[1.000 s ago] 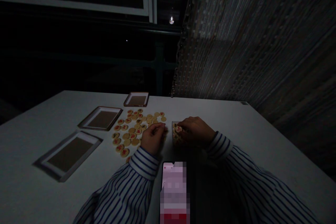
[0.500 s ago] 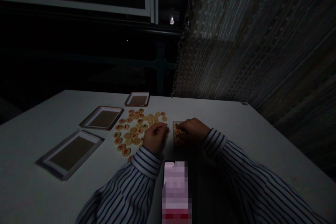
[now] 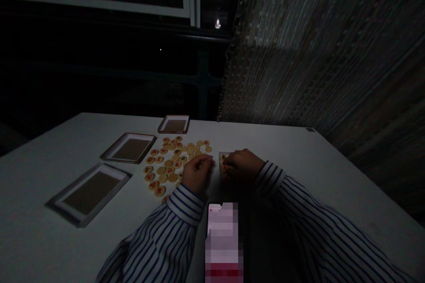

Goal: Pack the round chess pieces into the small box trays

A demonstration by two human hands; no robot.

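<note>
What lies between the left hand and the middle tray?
In the head view, loose round game discs, tan with red or dark marks, lie scattered on the white table between the left hand and the middle tray.

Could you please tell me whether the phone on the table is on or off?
On: the phone has a lit screen that glows pink and white in the dim room.
</note>
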